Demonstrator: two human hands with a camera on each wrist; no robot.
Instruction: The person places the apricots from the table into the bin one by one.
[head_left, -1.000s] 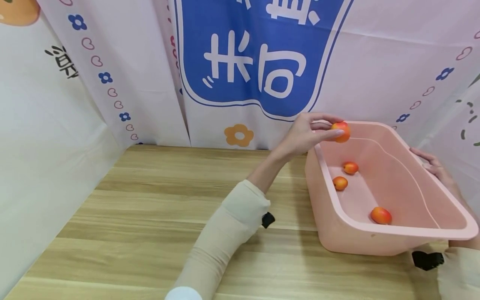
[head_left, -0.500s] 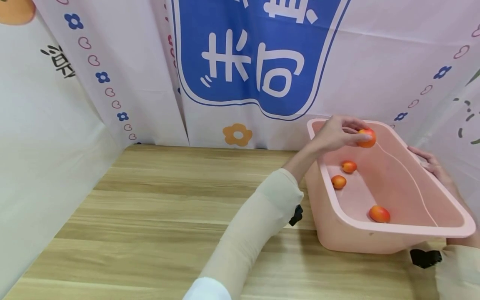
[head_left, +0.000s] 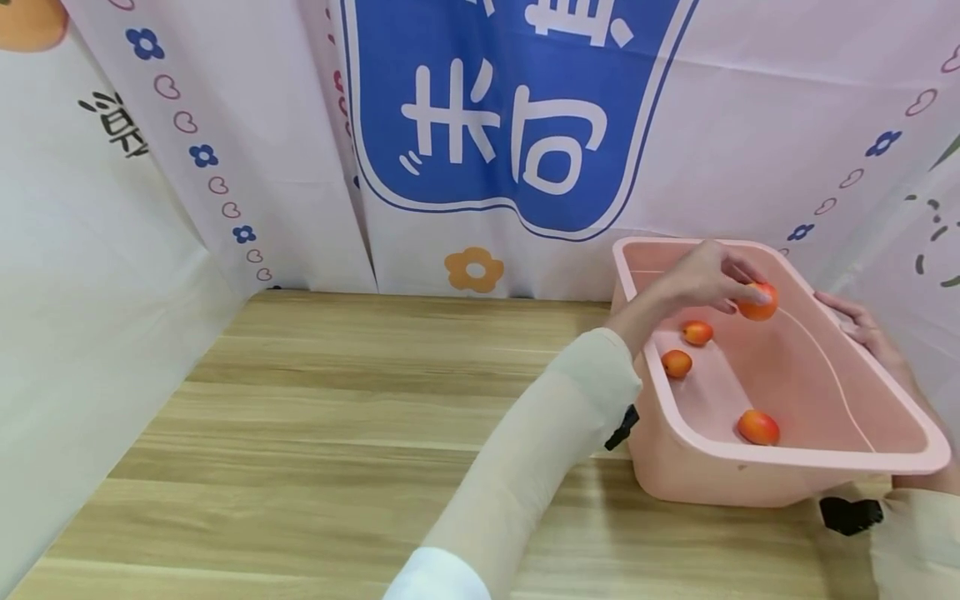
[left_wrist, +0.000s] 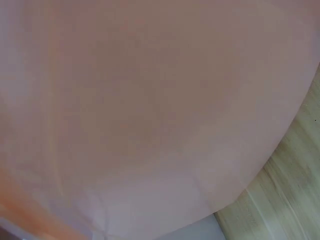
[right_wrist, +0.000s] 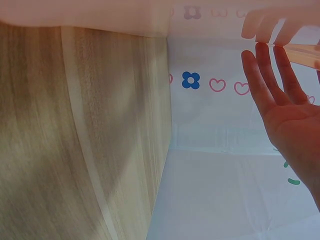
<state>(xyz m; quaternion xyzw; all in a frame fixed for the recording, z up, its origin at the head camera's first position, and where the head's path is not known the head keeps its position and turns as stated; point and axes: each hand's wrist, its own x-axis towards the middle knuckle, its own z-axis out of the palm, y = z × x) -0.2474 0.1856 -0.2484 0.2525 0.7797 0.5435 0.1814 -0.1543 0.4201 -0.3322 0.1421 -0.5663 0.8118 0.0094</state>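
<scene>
A round, orange-red fruit (head_left: 759,305) is pinched between the thumb and fingers of my left hand (head_left: 708,277), inside the far part of a pink tub (head_left: 825,460). Below it on the tub floor lie two smaller oval fruits (head_left: 697,332) of similar colour, and another oval fruit (head_left: 759,427) lies nearer the front. My right hand (head_left: 870,329) is at the tub's right side, by the rim. In the right wrist view its fingers (right_wrist: 257,77) are extended, fingertips right at the tub's outer wall. The left wrist view is mostly filled by the tub's blurred pink wall.
The tub stands at the right of a wooden table (head_left: 337,467), tilting up toward the right. White printed cloths (head_left: 300,108) hang behind and at both sides, one with a large blue panel (head_left: 510,133). The left forearm crosses the tub's left rim.
My left hand has carried the round fruit rightward from the tub's far left corner and down into the tub. The right hand, the tub and the lying fruits have stayed put.
</scene>
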